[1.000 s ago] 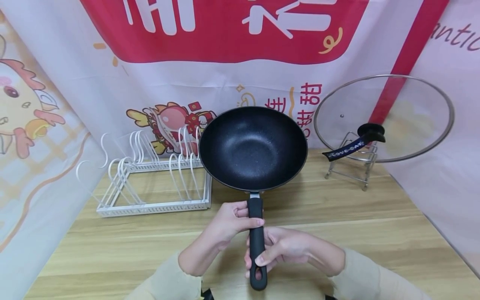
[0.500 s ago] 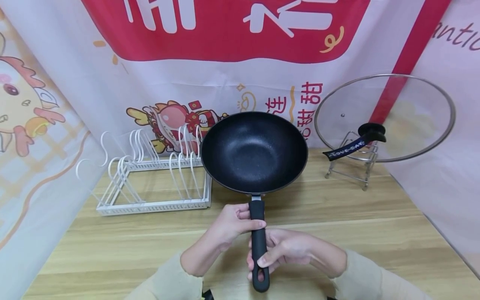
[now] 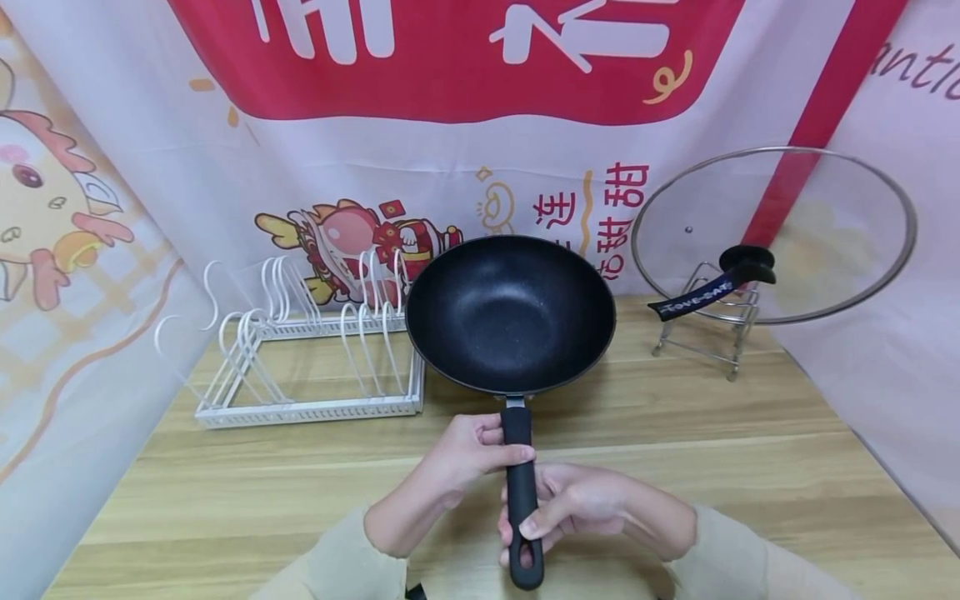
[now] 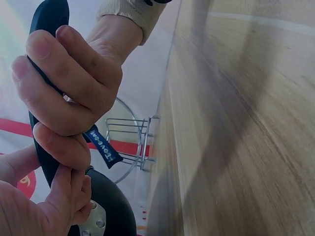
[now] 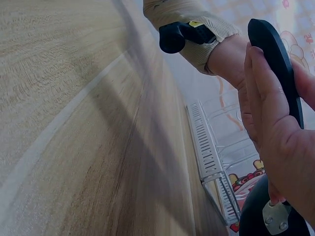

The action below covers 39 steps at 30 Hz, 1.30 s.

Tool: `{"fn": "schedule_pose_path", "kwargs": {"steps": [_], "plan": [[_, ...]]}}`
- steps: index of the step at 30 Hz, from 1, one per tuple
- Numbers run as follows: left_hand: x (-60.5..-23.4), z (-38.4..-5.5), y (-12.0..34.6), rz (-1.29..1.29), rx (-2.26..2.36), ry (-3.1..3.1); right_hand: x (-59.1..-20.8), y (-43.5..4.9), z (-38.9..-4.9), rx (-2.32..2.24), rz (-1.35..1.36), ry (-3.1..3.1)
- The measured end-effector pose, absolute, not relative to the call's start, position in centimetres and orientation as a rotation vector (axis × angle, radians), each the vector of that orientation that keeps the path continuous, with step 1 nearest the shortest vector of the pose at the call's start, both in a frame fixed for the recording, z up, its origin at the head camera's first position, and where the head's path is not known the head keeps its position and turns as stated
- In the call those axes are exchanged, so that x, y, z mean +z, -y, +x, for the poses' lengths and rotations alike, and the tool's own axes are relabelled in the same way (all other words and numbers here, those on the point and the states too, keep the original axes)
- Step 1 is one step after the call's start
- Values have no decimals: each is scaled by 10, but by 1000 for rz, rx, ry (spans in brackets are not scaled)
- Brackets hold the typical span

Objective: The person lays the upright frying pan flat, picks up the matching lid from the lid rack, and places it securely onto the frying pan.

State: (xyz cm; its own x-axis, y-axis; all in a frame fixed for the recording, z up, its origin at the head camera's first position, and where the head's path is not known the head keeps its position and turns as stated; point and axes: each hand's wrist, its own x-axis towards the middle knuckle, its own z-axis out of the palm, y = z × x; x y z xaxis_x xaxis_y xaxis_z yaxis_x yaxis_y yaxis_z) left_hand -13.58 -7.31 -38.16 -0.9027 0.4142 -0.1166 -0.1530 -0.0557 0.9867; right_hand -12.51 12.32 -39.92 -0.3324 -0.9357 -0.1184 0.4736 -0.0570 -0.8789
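Both hands hold a black frying pan by its long handle, lifted above the wooden table with the inside of its bowl tilted towards me. My left hand grips the upper handle near the bowl, thumb lying across the front. Lower down, my right hand wraps the handle near its hanging hole, thumb on top. In the left wrist view, the right hand's fingers curl round the back of the handle. The riveted metal bracket under the bowl shows in the right wrist view.
A white wire dish rack stands on the table at left, close to the pan. At right, a glass lid with a black knob leans upright in a small metal stand. Printed cloth walls close off the back and sides.
The pan has sunk a little and shifted slightly right in the head view, both hands moving along with it. Their hold on the handle looks the same.
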Motion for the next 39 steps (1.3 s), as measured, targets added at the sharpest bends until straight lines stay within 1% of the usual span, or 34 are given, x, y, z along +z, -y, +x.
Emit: {"fn": "schedule_pose_path", "kwargs": {"steps": [13, 39], "plan": [[-387, -132, 70, 227, 1983, -1874, -406, -125, -122, -1617, -620, -1084], [-393, -129, 69, 255, 1968, -1886, -412, -127, -119, -1612, -609, -1084]]}}
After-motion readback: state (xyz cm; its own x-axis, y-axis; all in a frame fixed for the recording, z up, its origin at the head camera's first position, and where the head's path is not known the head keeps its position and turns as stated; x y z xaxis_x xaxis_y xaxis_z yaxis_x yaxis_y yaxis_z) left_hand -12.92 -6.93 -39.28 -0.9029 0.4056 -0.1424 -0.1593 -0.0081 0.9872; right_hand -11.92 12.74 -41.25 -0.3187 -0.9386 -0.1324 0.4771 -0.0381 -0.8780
